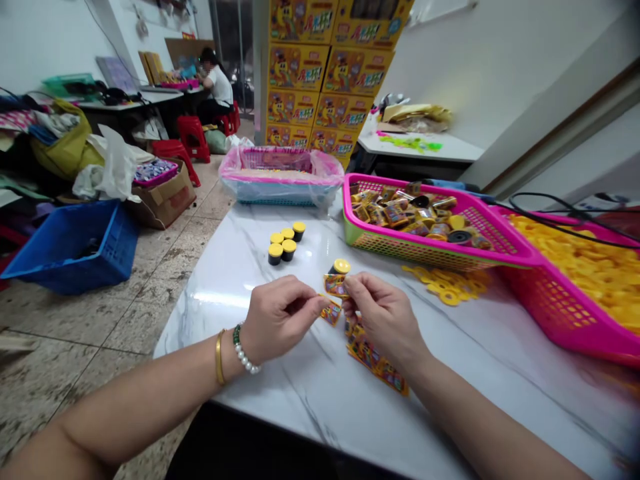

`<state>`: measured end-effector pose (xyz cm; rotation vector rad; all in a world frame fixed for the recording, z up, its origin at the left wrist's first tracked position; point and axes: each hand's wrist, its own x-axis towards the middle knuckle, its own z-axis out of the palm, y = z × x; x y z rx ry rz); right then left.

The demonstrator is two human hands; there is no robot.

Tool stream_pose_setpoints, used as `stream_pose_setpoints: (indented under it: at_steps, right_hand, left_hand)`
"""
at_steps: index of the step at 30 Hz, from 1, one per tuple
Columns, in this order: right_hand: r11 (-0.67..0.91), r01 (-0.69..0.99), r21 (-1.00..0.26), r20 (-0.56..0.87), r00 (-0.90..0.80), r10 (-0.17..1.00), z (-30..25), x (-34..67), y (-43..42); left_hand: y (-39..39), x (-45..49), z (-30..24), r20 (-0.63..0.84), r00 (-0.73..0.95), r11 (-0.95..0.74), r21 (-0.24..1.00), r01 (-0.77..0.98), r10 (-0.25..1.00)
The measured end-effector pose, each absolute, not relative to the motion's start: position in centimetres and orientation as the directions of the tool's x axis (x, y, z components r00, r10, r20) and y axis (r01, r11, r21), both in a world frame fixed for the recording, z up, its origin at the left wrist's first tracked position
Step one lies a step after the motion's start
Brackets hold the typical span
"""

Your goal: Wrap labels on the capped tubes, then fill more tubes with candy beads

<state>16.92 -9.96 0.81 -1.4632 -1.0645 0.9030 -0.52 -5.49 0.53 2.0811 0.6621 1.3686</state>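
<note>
Both hands meet over the marble-patterned table [280,393]. My left hand [280,317], with bracelets at its wrist, is closed in a pinch on a small printed label [331,312]. My right hand [385,317] pinches another orange printed label [335,285] between thumb and fingers. Under and beside the right hand lies a strip of the same labels [380,363], partly hidden by it. Just beyond the fingertips stands a small black cup with a yellow lid [341,267]. A group of several more black cups with yellow lids [283,243] stands upright farther left.
A pink basket [440,252] holds several labelled cups. Yellow rings [453,283] lie before it, and a second pink basket [555,300] of yellow parts is at right. A plastic-lined basket [280,190] stands at the back. Stacked yellow cartons [320,73] and a seated person [217,83] are beyond.
</note>
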Motion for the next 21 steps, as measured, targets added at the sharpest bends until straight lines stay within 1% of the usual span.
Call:
stream_pose_setpoints:
  at_steps: [2,6,8,10,14,18,21]
  right_hand:
    - [-0.005,0.166,-0.986,0.049,0.316,0.947,0.9,16.8,-10.0]
    - [0.025,0.152,-0.988,0.072,0.309,0.948,0.7,16.6,-10.1]
    - [0.047,0.134,-0.990,0.084,0.289,0.954,0.6,16.4,-10.1]
    - [0.064,0.113,-0.991,0.093,0.267,0.959,0.5,16.2,-10.1]
    - [0.058,0.092,-0.994,0.078,0.242,0.967,0.3,16.1,-10.1]
    - [0.040,0.066,-0.997,0.055,0.235,0.971,0.4,16.0,-10.1]
    - [0.051,0.064,-0.997,0.065,0.237,0.969,0.5,16.0,-10.1]
  left_hand:
    - [-5.7,-0.5,0.7,0.588,0.346,-0.645,0.761,0.070,0.731]
    - [-5.2,-0.3,0.5,0.401,0.300,-0.424,0.906,0.012,0.865]
    - [-4.9,-0.2,0.3,0.323,0.290,-0.330,0.944,-0.023,0.901]
    - [-4.7,-0.1,0.2,0.277,0.293,-0.276,0.960,-0.045,0.915]
    - [-4.6,-0.1,0.1,0.258,0.307,-0.254,0.966,-0.051,0.916]
    - [-4.8,-0.2,0.0,0.308,0.272,-0.312,0.950,-0.030,0.912]
    - [-4.8,-0.2,0.0,0.323,0.247,-0.329,0.944,-0.019,0.914]
